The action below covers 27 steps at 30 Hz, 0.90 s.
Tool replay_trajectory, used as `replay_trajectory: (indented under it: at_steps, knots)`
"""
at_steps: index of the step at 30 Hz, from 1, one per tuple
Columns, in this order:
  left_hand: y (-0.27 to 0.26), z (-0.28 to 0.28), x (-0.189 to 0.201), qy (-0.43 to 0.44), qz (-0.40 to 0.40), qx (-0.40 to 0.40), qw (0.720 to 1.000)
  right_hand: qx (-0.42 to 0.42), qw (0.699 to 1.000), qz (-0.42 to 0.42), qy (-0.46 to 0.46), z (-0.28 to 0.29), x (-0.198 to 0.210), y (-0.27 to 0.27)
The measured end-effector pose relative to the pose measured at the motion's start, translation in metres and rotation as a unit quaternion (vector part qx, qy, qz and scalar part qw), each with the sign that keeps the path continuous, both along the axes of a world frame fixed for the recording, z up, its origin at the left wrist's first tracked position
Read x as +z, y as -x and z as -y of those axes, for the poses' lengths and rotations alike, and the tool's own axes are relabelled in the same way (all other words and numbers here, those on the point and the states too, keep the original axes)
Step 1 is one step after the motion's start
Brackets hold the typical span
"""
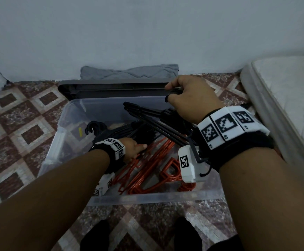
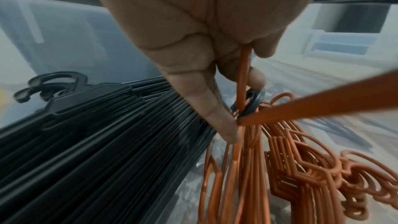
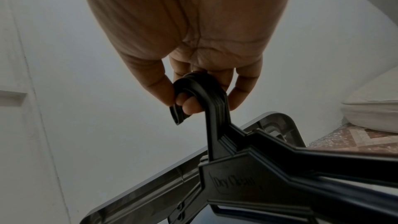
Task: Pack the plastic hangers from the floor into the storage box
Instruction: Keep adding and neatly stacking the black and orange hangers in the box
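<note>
Black hangers (image 3: pixel 280 168) hang by hooks from right grip (image 3: pixel 193 94).

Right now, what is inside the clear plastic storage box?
A stack of black plastic hangers on the left and orange plastic hangers on the right. Both forearms cover parts of the clear plastic storage box.

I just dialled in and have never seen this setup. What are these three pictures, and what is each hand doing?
There is no machine here: a person wears one camera on the head and one on each wrist; the white blocks with black patterns are wrist bands. The head view looks down at a clear storage box on a tiled floor, its grey lid leaning behind it. Inside lie a stack of black hangers and orange hangers. The left hand reaches into the box and pinches an orange hanger, seen close in the left wrist view. The right hand holds a bunch of black hangers by their hooks above the box.
</note>
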<state>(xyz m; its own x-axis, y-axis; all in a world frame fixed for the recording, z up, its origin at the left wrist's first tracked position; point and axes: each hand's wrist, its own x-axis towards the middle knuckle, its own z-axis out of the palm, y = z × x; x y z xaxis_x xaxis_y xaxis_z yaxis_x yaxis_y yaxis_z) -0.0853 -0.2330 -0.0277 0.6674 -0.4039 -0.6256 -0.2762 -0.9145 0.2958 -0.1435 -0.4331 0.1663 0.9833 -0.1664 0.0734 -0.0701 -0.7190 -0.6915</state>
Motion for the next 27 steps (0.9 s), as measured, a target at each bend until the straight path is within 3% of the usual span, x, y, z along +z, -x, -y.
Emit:
replay_trajectory:
  at_steps: [5, 9, 11, 15, 18, 20, 22, 27]
  knots:
    - [0.002, 0.000, 0.000, -0.012, 0.017, -0.034, 0.999, 0.001, 1.000, -0.003, 0.000, -0.001, 0.001, 0.000]
    - [0.005, 0.001, 0.000, 0.054, 0.034, 0.032, 0.997, -0.002, 1.000, -0.006, 0.001, 0.000, 0.000, 0.000]
    - [0.007, 0.005, 0.002, 0.048, 0.026, 0.018, 0.998, -0.003, 1.000, -0.007, 0.002, 0.000, 0.000, 0.000]
    - [0.012, 0.020, -0.002, -0.040, 0.040, -0.039, 0.998, -0.004, 1.000, -0.008, 0.008, 0.001, 0.000, 0.000]
    - [0.010, 0.025, -0.009, -0.121, 0.017, -0.124, 0.985, -0.004, 1.000, -0.011, 0.006, 0.001, -0.001, 0.001]
    - [0.010, 0.027, -0.013, -0.126, 0.035, -0.113, 0.985, -0.005, 1.000, -0.011, 0.005, 0.001, -0.001, 0.001]
    - [0.010, 0.034, -0.019, -0.135, 0.031, -0.155, 0.978, -0.005, 1.000, -0.012, 0.008, 0.001, 0.000, 0.001]
    - [0.010, 0.039, -0.018, -0.187, -0.023, -0.194, 0.963, -0.005, 1.000, -0.014, 0.005, 0.002, 0.002, 0.001]
